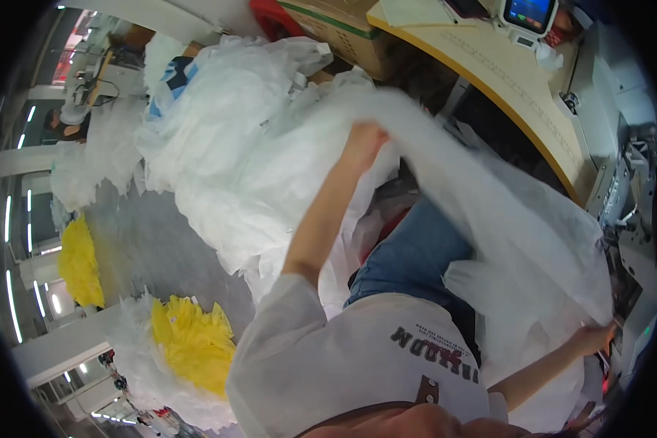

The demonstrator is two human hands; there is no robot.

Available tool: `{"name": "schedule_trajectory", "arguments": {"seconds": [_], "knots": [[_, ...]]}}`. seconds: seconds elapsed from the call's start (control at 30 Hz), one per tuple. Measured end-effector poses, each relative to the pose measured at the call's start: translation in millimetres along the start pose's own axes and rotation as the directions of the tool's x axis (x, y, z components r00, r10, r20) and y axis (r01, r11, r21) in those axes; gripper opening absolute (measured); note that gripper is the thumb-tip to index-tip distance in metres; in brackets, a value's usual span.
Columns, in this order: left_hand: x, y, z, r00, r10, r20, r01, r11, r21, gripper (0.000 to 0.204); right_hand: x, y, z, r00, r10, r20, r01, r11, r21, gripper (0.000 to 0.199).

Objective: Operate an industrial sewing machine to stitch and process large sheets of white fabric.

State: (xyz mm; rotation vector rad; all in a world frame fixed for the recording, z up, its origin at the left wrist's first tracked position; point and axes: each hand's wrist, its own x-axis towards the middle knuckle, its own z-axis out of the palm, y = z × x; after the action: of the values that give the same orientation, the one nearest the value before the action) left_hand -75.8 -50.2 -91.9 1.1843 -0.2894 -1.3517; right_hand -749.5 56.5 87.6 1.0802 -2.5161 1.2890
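Note:
A long piece of thin white cloth [460,190] stretches from the pile on my left, across my lap, to the sewing machine at the right. My left hand [366,143] is raised over the pile, closed in a fist on the cloth and blurred by motion. Low at the right, my right hand [597,339] is at the cloth's edge beside the machine [631,212]. Its fingers look closed on that edge, though their tips are partly hidden.
A big heap of white cloth [233,139] lies to my left. A curved tabletop [503,80] with a small screen unit [527,18] stands ahead, beside a cardboard box [343,33]. Yellow cloth bundles [191,342] lie far left on the grey floor [160,233]; another person [69,125] is in the background.

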Motion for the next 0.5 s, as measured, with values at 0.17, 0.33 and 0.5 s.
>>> {"name": "schedule_trajectory", "arguments": {"seconds": [0.17,0.33,0.5], "knots": [[-58.3,63.7,60.5,0.872,0.127,0.472,-0.367,0.808,0.461,0.04,-94.2,56.4,31.0,0.764,-0.222,0.606,0.064,0.96,0.271,0.051],[-106.6,5.7,20.8,0.905,-0.094,0.416,-0.295,0.567,0.769,0.056,-115.8,-44.7,57.3,0.721,-0.206,0.662,0.372,0.921,-0.119,0.04],[-91.2,16.5,66.5,0.847,-0.166,0.505,0.225,0.973,-0.058,0.073,-87.9,-70.9,-72.5,0.881,-0.079,0.467,0.198,0.957,-0.212,0.038]]}}
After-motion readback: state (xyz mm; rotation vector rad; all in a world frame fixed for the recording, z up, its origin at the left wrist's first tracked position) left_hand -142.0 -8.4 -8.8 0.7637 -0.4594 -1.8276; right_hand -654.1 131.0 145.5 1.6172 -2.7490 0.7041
